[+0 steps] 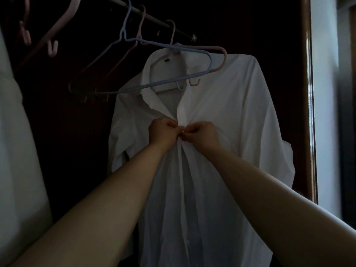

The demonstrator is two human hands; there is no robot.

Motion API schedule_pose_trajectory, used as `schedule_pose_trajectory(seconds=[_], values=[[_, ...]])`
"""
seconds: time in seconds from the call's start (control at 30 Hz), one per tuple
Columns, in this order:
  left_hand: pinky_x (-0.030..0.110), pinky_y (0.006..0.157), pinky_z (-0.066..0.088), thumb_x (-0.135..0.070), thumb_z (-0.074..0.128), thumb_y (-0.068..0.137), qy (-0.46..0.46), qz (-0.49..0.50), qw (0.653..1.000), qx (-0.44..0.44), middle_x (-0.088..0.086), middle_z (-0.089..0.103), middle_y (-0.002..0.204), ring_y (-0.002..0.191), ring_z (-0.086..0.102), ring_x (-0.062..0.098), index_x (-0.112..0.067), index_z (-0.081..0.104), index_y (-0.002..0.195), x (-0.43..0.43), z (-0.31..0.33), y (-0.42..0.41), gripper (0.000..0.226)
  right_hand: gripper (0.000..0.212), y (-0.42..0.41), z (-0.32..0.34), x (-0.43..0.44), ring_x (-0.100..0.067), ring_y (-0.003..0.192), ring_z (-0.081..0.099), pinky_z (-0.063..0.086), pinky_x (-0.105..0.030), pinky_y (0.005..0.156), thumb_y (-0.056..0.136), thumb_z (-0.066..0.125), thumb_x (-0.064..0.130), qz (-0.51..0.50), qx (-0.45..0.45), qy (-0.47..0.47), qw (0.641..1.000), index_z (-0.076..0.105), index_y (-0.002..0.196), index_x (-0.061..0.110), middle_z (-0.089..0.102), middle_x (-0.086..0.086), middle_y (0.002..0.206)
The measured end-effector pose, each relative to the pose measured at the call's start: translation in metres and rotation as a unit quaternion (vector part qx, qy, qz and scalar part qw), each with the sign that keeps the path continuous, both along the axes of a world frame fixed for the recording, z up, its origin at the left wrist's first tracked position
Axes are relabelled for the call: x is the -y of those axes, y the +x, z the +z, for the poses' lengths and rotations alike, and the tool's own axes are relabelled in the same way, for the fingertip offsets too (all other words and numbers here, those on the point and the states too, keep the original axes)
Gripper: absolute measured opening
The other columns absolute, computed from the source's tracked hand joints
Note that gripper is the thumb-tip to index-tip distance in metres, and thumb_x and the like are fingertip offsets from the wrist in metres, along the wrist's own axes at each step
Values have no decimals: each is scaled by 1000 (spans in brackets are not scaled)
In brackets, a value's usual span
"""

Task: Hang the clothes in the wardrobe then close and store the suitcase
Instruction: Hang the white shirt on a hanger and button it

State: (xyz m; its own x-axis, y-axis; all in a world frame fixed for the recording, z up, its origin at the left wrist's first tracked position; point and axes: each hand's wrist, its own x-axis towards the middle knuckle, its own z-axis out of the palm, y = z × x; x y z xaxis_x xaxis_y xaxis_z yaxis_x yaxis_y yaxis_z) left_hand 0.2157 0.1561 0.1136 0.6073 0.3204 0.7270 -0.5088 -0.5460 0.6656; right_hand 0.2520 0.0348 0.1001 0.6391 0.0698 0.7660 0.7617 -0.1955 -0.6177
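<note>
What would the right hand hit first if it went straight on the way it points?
The white shirt: the right hand pinches its front opening, facing the left hand. Pushing on would probably only press the fabric into the dark wardrobe behind; depth there is unclear.

Dim, murky view — daylight only at right edge — soft edges.

A thin, light blue plastic hanger (123, 34) hung empty, just beside a dusty pink hanger (140, 26) of the same shape. Thicker pale pink plastic hangers (53, 48) hung further left. A pale wall (323, 93) stood far right.
</note>
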Motion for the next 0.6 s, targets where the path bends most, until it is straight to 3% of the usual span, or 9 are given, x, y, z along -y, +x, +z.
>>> schedule_pose_trajectory(seconds=[0.17, 0.27, 0.33, 0.47, 0.6], values=[[26, 72, 55, -11, 72, 75, -67, 23, 997, -21, 12, 73, 82, 81, 70, 26, -11, 72, 69, 8, 2, 1, 6, 24, 1, -3, -5, 11, 44, 51, 40, -7, 53, 71, 82, 9, -20, 30, 21, 999, 63, 58, 17, 58, 10, 56], [34, 80, 59, -9, 78, 70, -138, -8, 990, -26, 9, 72, 83, 83, 70, 26, -22, 63, 61, 7, 4, 1, 22, 12, -1, -3, -7, 11, 45, 51, 40, -5, 54, 72, 81, 5, 10, 40, 49, 998, 70, 71, 1, 60, 3, 60], [38, 84, 58, -13, 80, 69, -147, -23, 989, -24, 9, 73, 87, 85, 70, 25, -23, 64, 65, 3, 5, 3, 20, 14, -2, -4, -7, 12, 49, 54, 43, -5, 58, 72, 80, 1, 26, 44, 60, 997, 71, 79, -5, 65, -5, 67], [42, 81, 59, -22, 81, 70, -45, -23, 999, -12, 10, 73, 82, 81, 71, 24, -21, 66, 67, -3, 4, -2, 15, 14, 0, -3, -5, 11, 50, 55, 46, -7, 59, 71, 79, -1, 20, 50, 65, 996, 73, 83, -5, 71, -17, 79], [44, 78, 59, -17, 83, 68, 20, -31, 999, -12, 11, 73, 77, 78, 71, 26, -14, 70, 68, -4, 7, -10, 14, 17, 0, -1, -3, 14, 48, 54, 44, -3, 56, 71, 78, -4, 20, 43, 51, 998, 72, 87, -8, 69, -13, 79]])
